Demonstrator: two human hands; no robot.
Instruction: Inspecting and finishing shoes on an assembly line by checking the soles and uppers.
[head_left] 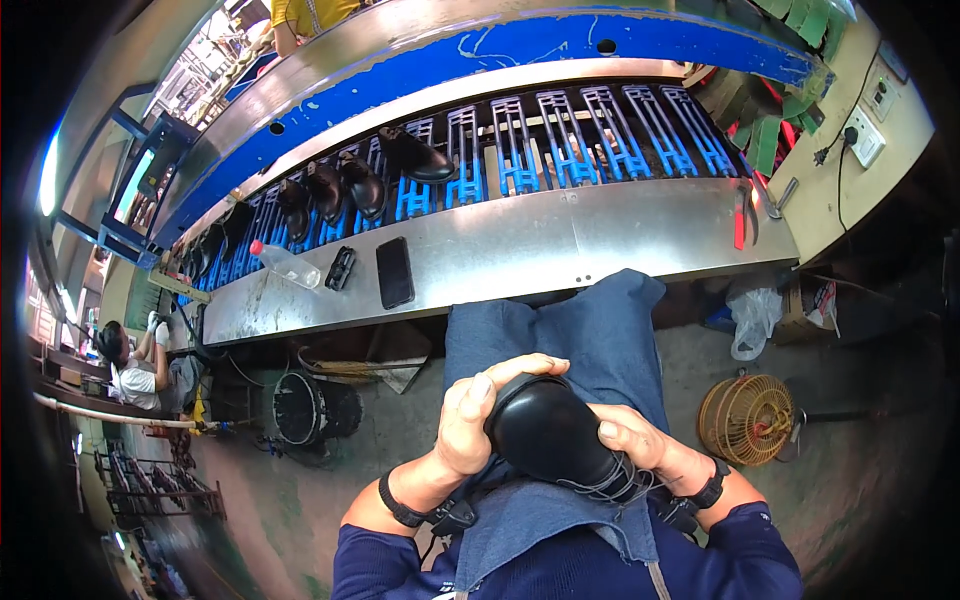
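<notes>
A black lace-up shoe (pixel 545 425) is held above my lap, its rounded toe pointing away from me and its loose laces trailing toward my right wrist. My left hand (pixel 470 415) wraps around the toe end, with its fingers along the far edge. On the other side, my right hand (pixel 630 437) grips the shoe near the laces, thumb on top. Both wrists wear black straps. A blue-grey apron (pixel 540 530) covers my front.
Ahead runs a metal ledge (pixel 500 255) with a phone (pixel 395 272), a plastic bottle (pixel 287 265) and red-handled pliers (pixel 741 217). Beyond it, black shoes (pixel 362 187) sit on a conveyor of blue racks (pixel 515 150). A round fan (pixel 747 420) stands right; a bucket (pixel 298 408) left. Another person (pixel 135 370) sits far left.
</notes>
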